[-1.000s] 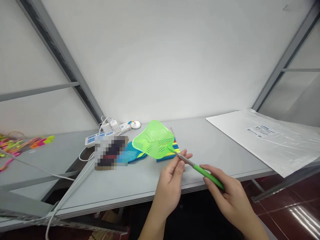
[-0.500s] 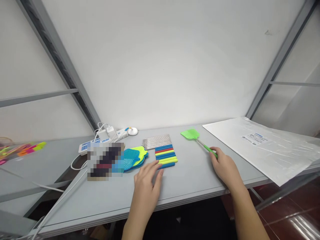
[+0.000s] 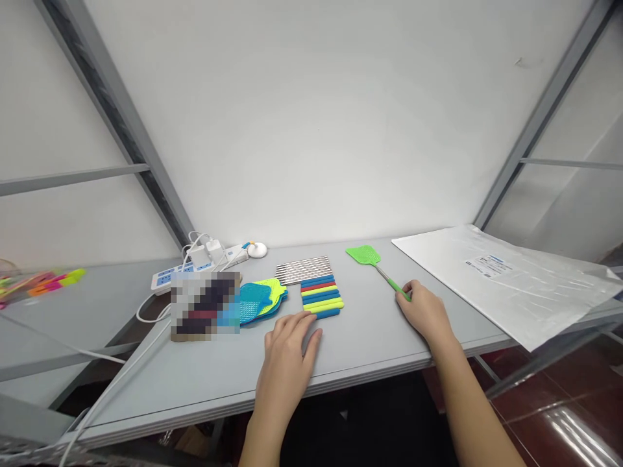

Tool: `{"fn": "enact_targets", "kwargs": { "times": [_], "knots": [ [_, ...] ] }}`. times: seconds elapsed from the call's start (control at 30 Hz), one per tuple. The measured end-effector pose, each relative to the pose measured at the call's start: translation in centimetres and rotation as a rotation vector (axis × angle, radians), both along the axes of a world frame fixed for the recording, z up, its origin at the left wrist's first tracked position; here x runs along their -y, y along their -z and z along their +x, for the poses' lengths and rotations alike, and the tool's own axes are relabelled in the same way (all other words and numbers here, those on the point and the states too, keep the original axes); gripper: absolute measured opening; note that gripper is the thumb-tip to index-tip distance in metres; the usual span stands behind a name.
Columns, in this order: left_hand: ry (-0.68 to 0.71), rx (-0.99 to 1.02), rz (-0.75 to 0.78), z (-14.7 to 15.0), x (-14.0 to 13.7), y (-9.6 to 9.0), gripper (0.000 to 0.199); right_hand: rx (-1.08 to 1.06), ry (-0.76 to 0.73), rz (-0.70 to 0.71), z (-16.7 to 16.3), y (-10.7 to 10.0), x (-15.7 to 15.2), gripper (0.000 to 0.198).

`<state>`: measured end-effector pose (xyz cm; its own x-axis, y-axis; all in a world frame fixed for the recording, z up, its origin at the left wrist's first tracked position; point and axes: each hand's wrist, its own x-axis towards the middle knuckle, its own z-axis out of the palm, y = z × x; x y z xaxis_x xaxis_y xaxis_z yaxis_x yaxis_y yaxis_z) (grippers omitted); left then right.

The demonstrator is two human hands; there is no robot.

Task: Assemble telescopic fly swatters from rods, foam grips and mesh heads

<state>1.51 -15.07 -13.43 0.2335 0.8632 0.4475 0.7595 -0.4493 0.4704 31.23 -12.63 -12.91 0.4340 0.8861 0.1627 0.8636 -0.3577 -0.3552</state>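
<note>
My right hand [image 3: 422, 312] is closed round the handle end of a green fly swatter [image 3: 364, 254], whose mesh head points away to the left, at or just above the table. My left hand [image 3: 288, 347] has its fingers apart, the fingertips at the near end of a row of coloured handles [image 3: 322, 296] in blue, red and yellow. Behind that row lie several metal rods [image 3: 304, 269], side by side. To the left is a stack of blue and yellow swatter heads [image 3: 257, 301], partly covered by a blurred patch.
A white plastic-wrapped sheet [image 3: 448, 272] with a label covers the right side of the grey table [image 3: 204, 383]. At the back left are a power strip [image 3: 168, 277] with plugs and cables, and a round white device [image 3: 257, 250]. Colourful items [image 3: 53, 282] lie on the shelf farther left.
My right hand has moved slightly left with the fly swatter, and its head has shifted left too. My left hand stays by the coloured handles. The view has shifted slightly.
</note>
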Motion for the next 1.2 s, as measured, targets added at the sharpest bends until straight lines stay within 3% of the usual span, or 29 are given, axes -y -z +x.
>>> {"fn": "enact_targets", "kwargs": {
  "times": [0.53, 1.2],
  "knots": [
    [0.067, -0.015, -0.018, -0.32, -0.28, 0.16, 0.025, -0.008, 0.004, 0.066, -0.28, 0.34, 0.52, 0.022],
    [0.073, -0.08, -0.027, -0.46, -0.52, 0.36, 0.024, -0.036, -0.039, 0.117, -0.35, 0.21, 0.79, 0.038]
  ]
}}
